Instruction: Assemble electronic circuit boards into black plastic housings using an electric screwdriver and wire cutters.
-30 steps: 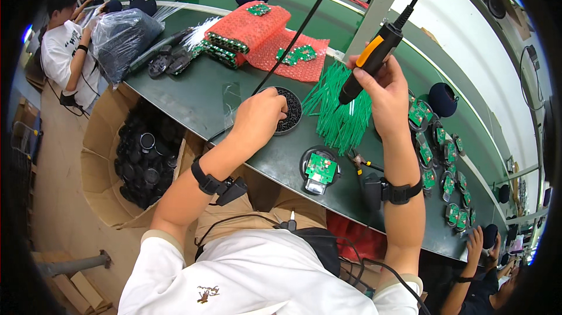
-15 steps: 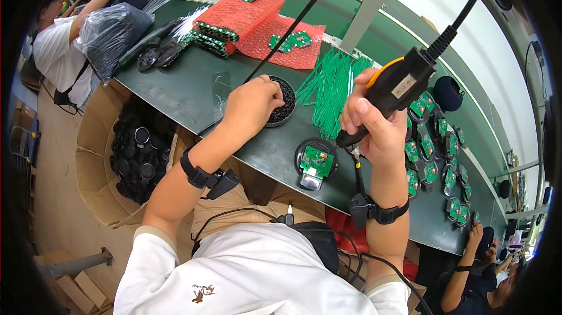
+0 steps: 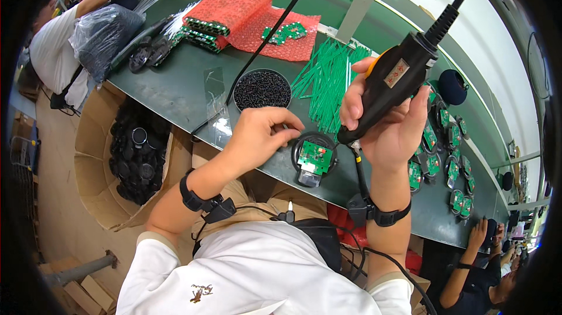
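Electric screwdriver [image 3: 393,88] is clamped upright in the right hand [image 3: 383,117], tip down over the near round housing with green circuit board [image 3: 314,156]. Left hand [image 3: 257,136] fingers are pinched together at its left rim, apparently steadying it; the screw dish [image 3: 261,89] is kept just beyond.

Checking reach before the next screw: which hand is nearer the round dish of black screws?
Left. The left hand sits just below the dish; the right hand, holding the electric screwdriver, is off to its right.

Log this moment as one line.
left hand: pinching beside round black housing with green circuit board | right hand: grip on electric screwdriver, tip down | dish of black screws behind
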`<state>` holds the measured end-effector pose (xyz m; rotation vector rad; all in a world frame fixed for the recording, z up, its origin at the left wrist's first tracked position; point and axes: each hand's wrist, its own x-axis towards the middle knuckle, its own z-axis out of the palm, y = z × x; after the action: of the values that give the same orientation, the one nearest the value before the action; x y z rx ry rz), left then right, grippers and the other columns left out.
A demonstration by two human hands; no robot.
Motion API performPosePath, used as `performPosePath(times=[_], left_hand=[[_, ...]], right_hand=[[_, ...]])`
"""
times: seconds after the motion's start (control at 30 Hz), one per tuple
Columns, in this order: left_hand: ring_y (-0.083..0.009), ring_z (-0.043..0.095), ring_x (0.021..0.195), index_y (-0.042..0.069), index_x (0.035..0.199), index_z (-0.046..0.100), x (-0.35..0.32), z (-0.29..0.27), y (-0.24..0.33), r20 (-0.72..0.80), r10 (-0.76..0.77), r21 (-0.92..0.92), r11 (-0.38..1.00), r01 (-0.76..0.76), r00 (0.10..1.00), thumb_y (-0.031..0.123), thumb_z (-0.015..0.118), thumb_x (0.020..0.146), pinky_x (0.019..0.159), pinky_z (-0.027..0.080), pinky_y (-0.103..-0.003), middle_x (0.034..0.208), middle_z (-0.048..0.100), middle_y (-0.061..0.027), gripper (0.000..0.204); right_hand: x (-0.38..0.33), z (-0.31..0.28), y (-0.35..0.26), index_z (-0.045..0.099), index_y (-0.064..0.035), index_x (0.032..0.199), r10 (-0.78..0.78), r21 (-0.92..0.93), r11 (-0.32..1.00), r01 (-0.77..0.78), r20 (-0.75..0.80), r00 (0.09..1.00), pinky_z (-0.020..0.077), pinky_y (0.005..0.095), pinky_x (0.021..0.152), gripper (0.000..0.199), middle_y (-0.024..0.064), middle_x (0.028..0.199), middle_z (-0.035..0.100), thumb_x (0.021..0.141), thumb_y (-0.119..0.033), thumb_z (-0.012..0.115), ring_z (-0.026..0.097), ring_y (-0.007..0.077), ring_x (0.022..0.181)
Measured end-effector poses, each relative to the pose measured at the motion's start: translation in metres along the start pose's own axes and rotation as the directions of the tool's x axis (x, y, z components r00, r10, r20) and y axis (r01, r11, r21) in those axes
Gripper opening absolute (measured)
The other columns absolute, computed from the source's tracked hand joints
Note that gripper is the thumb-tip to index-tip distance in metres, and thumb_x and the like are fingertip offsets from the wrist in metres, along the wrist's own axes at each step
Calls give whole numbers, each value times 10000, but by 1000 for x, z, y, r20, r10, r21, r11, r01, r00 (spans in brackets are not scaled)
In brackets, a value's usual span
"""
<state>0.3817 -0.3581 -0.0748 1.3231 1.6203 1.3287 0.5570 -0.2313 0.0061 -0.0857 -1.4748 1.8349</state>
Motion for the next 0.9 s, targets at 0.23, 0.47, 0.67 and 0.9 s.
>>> performPosePath(times=[0.23, 0.47, 0.67, 0.9], left_hand=[[-152, 719, 802, 0, 996, 775, -5, 20, -9, 57, 155, 42, 987, -158, 986, -14, 785, 871, 718, 560, -288, 913, 741, -91, 126], [-160, 718, 779, 20, 1012, 788, -8, 23, -13, 24, 206, 14, 978, -206, 978, 0, 806, 857, 697, 554, -304, 922, 760, -94, 157], [-198, 709, 749, 35, 998, 795, -7, 23, -15, 14, 242, 36, 969, -243, 970, 17, 829, 828, 680, 548, -322, 905, 756, -107, 174], [-188, 686, 715, 44, 996, 799, -8, 25, -18, -16, 256, 57, 965, -254, 967, 14, 853, 797, 656, 537, -325, 844, 733, -95, 208]], right_hand=[[1, 5, 14, 524, 17, 1280, -86, -8, 996, 86, 39, 996, 408, 283, 533, 912, 48, 725, 550, 980, -831, 370, 502, 123, 564], [-1, 19, 16, 565, 41, 1173, -176, 36, 984, 177, -31, 984, 423, 257, 505, 376, 41, 680, 549, 1027, -277, 701, 505, 110, 536], [-2, 23, 17, 579, 39, 1144, -176, 12, 984, 177, -68, 982, 417, 265, 485, 272, 44, 663, 548, 1020, -179, 684, 504, 115, 510], [-3, 27, 20, 582, 35, 1135, -146, 9, 989, 148, -119, 982, 417, 266, 469, 244, 45, 658, 555, 1004, -132, 701, 502, 115, 492]])
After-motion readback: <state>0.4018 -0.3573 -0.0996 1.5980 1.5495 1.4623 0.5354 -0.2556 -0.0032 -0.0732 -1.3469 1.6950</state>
